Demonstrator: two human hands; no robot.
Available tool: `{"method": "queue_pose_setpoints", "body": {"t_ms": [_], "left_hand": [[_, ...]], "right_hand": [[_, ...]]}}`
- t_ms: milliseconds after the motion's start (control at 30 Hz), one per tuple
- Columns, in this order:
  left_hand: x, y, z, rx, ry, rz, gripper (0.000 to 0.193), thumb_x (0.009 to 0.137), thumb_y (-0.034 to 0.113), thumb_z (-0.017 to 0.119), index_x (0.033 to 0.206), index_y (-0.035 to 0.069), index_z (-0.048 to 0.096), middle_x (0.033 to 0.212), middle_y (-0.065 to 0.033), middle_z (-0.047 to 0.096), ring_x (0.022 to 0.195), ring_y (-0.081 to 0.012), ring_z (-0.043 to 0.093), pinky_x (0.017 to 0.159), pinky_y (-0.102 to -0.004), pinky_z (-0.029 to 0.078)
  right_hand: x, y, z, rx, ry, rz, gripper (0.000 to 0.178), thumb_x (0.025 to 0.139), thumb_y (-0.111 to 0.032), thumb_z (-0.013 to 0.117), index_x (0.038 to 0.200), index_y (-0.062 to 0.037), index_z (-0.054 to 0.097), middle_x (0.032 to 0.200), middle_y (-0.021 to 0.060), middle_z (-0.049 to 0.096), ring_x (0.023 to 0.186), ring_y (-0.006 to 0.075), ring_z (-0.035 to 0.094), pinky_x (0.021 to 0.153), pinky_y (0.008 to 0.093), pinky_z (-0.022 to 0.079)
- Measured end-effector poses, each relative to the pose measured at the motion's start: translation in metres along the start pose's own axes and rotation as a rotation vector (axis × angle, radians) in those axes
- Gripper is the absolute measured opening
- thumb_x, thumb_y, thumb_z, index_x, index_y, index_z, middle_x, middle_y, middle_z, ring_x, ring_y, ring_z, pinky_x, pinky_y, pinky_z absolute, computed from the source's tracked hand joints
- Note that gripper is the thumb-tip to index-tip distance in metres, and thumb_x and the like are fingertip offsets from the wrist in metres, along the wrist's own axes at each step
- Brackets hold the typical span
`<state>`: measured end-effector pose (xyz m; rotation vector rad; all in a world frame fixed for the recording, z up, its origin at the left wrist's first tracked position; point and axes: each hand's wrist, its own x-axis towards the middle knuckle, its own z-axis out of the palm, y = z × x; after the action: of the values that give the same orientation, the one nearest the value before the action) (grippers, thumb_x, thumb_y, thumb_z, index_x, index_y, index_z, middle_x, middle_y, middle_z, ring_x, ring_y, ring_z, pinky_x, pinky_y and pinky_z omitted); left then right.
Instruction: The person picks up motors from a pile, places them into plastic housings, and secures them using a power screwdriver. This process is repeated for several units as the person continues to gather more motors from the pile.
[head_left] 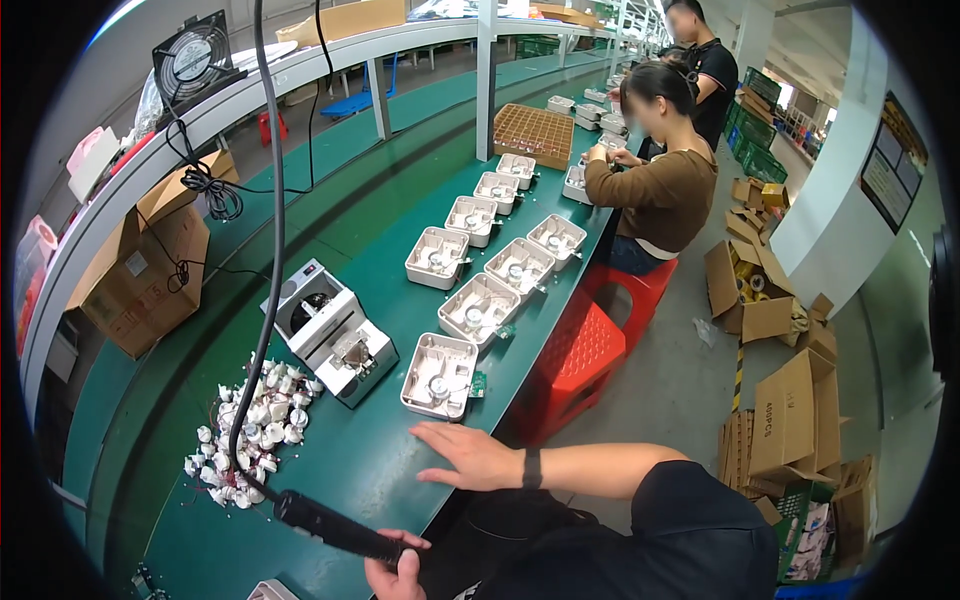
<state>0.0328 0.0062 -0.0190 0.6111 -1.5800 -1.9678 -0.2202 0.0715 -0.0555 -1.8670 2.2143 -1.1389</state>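
Note:
At the lower edge, my left hand is closed round the end of a black electric screwdriver, which lies tilted over the green bench and has a grey cord rising from its far end. My right hand, a dark band on its wrist, is stretched out over the bench's front edge with fingers apart and nothing in it. Just beyond its fingertips sits the nearest white open plastic housing, a round part inside and a small green circuit board at its side.
More housings stand in two rows toward a seated co-worker. A grey-white bench machine and a pile of small white wired parts lie left. Red stools and cartons are right. The cord hangs across the bench.

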Motion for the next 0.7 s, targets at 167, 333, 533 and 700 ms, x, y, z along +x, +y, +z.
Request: {"method": "queue_pose_setpoints", "body": {"t_ms": [167, 333, 533, 700], "left_hand": [[0.039, -0.018, 0.019, -0.009, 0.017, 0.028, 0.031, 0.1, 0.014, 0.058, 0.127, -0.001, 0.051, 0.129, -0.0181, 0.062, 0.113, -0.0284, 0.063, 0.097, -0.0407, 0.05], [0.09, -0.035, 0.059, -0.069, -0.006, -0.036, 0.044, 0.101, 0.009, 0.054, 0.142, -0.004, 0.043, 0.147, -0.0183, 0.048, 0.13, -0.026, 0.052, 0.106, -0.0423, 0.049], [0.13, -0.044, 0.079, -0.029, 0.038, -0.045, 0.054, 0.101, 0.009, 0.054, 0.149, -0.004, 0.036, 0.15, -0.0173, 0.044, 0.132, -0.0253, 0.05, 0.109, -0.0414, 0.049], [0.148, -0.032, 0.085, -0.032, 0.06, -0.023, 0.057, 0.101, 0.009, 0.055, 0.152, -0.004, 0.033, 0.15, -0.0173, 0.044, 0.133, -0.0247, 0.048, 0.11, -0.0414, 0.047]], "right_hand": [[0.025, 0.049, -0.095, 0.128, 0.49, 0.247, 0.021, 0.093, -0.015, 0.068, 0.108, -0.0007, 0.064, 0.093, 0.0101, 0.068, 0.08, 0.0218, 0.068, 0.071, 0.033, 0.054], [0.037, 0.28, -0.186, -0.569, 1.059, 0.655, 0.045, 0.093, -0.03, 0.07, 0.125, -0.0005, 0.055, 0.102, 0.0144, 0.067, 0.084, 0.0217, 0.068, 0.073, 0.0322, 0.056], [0.034, 0.387, -0.23, -0.269, 0.703, 1.008, 0.067, 0.092, -0.041, 0.068, 0.14, 0.0018, 0.05, 0.106, 0.0188, 0.069, 0.084, 0.0265, 0.072, 0.072, 0.0381, 0.058], [0.046, 0.403, -0.227, -0.243, 0.587, 0.9, 0.066, 0.092, -0.044, 0.067, 0.136, 0.0038, 0.055, 0.109, 0.0206, 0.07, 0.086, 0.0296, 0.073, 0.072, 0.0391, 0.059]]}}
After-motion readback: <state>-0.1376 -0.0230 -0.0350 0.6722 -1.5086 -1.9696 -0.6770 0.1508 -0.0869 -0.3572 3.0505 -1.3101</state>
